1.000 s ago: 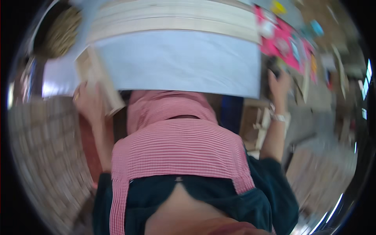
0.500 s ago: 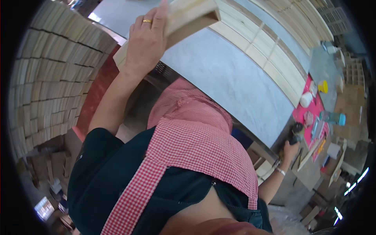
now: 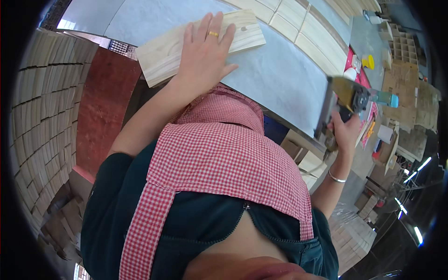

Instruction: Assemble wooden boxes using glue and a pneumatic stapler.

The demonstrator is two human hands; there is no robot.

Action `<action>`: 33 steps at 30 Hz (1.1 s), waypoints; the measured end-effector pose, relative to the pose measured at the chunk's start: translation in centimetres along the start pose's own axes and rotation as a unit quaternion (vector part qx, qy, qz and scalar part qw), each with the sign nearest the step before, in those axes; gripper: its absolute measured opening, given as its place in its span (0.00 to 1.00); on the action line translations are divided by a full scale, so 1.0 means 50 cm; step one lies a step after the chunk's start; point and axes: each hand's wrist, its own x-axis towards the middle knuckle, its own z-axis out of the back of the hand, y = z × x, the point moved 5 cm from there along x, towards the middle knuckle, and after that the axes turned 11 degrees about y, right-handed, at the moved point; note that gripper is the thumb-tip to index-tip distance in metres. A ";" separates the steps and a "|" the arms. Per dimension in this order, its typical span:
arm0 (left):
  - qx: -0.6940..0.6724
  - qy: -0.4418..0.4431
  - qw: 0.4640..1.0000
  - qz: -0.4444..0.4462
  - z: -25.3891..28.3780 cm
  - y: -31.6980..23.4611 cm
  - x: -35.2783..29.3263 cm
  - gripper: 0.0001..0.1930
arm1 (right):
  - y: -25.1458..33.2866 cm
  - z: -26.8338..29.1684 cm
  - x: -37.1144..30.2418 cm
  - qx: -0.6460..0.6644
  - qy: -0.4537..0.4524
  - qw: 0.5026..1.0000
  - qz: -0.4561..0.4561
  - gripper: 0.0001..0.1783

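My left hand (image 3: 204, 60) lies flat with spread fingers on a pale wooden box (image 3: 161, 55), whose broad grained face is up. The box rests at a slant across the near edge of the grey marbled table (image 3: 275, 70), toward the left. Off to the right, my right hand (image 3: 345, 131) is wrapped round the handle of a nail gun (image 3: 349, 92) with a yellowish body and a long dark magazine. The nail gun is held up near the table's right end, apart from the box. Its lower parts are partly smeared by motion.
Rows of pale wooden pieces (image 3: 322, 39) line the table's far side. Tall stacks of wood (image 3: 46, 112) stand at the left beside a red-brown board (image 3: 105, 98). Beyond the nail gun are a blue-capped bottle (image 3: 386, 99) and a yellow cup (image 3: 368, 61).
The box has turned from showing its hollow side to lying flat, and my left hand has spread over it. My right hand has lifted the nail gun up from the right side area.
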 end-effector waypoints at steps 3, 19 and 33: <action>0.039 0.033 0.997 0.057 -0.035 0.015 0.023 0.40 | 0.111 -0.057 0.020 -0.007 0.054 0.998 0.044 0.14; 0.024 0.063 0.994 0.083 -0.041 0.020 0.038 0.42 | 0.295 -0.185 0.106 -0.061 0.179 0.980 0.061 0.21; 0.004 0.073 0.994 0.085 -0.045 0.023 0.037 0.44 | 0.310 -0.191 0.101 -0.067 0.195 0.978 0.019 0.20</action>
